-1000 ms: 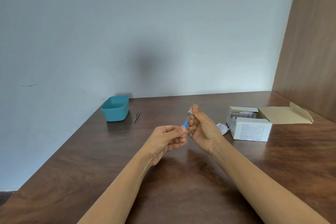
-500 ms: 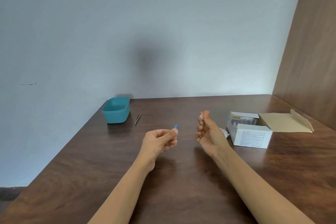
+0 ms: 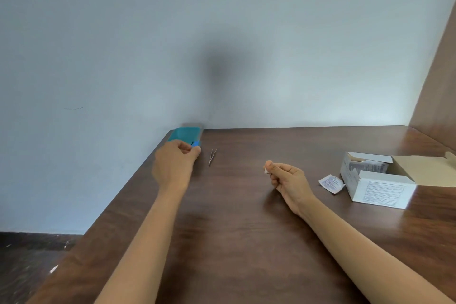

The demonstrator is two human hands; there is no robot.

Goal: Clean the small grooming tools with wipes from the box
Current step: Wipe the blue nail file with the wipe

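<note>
My left hand (image 3: 174, 163) is stretched out to the teal tub (image 3: 186, 133) at the table's far left corner and pinches a small blue grooming tool (image 3: 195, 143) just over the tub's near rim. My right hand (image 3: 286, 176) hovers mid-table with fingers curled, pinching a small white wipe (image 3: 266, 171). A pair of thin metal tweezers (image 3: 212, 156) lies on the table just right of the tub. The open white wipe box (image 3: 377, 184) stands at the right with sachets inside.
A torn white sachet wrapper (image 3: 331, 183) lies beside the box. The box's brown flap (image 3: 427, 171) folds out to the right. The wooden table (image 3: 234, 234) ends at the left edge by the pale wall; a wood panel (image 3: 436, 86) rises at the right.
The hands have parted. My left hand has carried the blue tool forward and left to the teal tub. My right hand has stayed mid-table with the wipe.
</note>
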